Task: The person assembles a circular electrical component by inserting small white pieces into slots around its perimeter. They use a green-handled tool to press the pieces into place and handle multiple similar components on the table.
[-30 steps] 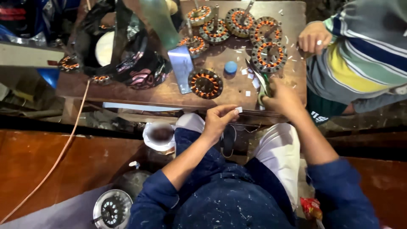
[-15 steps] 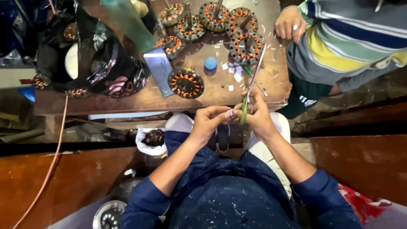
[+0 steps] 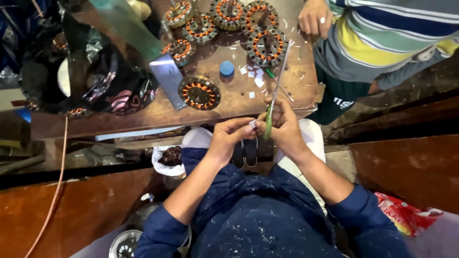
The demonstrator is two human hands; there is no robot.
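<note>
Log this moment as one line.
left hand: pinching small white piece | right hand: holding green-handled tool | wound motor coil on wooden table

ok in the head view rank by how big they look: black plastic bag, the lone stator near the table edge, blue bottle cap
1. black plastic bag, by far the largest
2. lone stator
3. blue cap, smallest

All three sit on the wooden table at similar distance, so the order is safe.
</note>
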